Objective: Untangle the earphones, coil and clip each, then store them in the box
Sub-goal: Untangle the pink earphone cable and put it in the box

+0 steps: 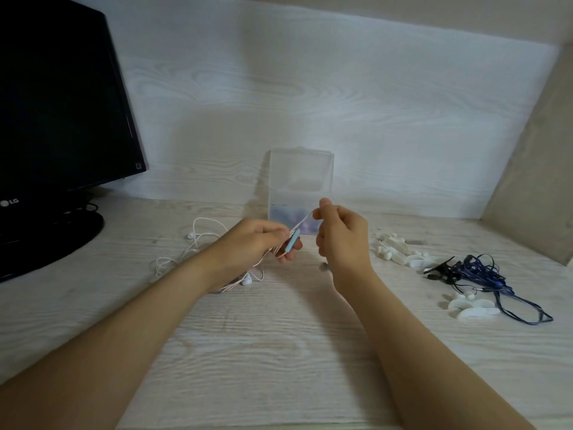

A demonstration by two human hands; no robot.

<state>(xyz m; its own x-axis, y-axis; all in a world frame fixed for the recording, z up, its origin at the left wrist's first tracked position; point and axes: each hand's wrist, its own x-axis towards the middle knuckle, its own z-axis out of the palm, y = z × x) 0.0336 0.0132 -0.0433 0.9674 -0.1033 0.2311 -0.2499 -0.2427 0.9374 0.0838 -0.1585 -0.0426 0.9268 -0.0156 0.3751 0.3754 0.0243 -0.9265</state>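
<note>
Earphone cord (302, 221), seemingly light, limp and snag-prone, hangs above the bench (279, 336) before the box (300, 169): left hand (257, 240) pinches its coil and blue clip (293, 245), right hand (341, 234) pinches the free strand, both sensible grips.

Home-office nook: black monitor (55, 97) (LG-branded) on pale woodgrain desk (279, 352).

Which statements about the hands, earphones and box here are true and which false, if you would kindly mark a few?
The left hand holds a light blue piece along with the pale cable. True.
The right hand is open and empty. False: it pinches the pale cable.
The dark blue earphones lie on the desk at the right. True.
The clear box lies in the left hand. False: it stands on the desk behind both hands.
</note>
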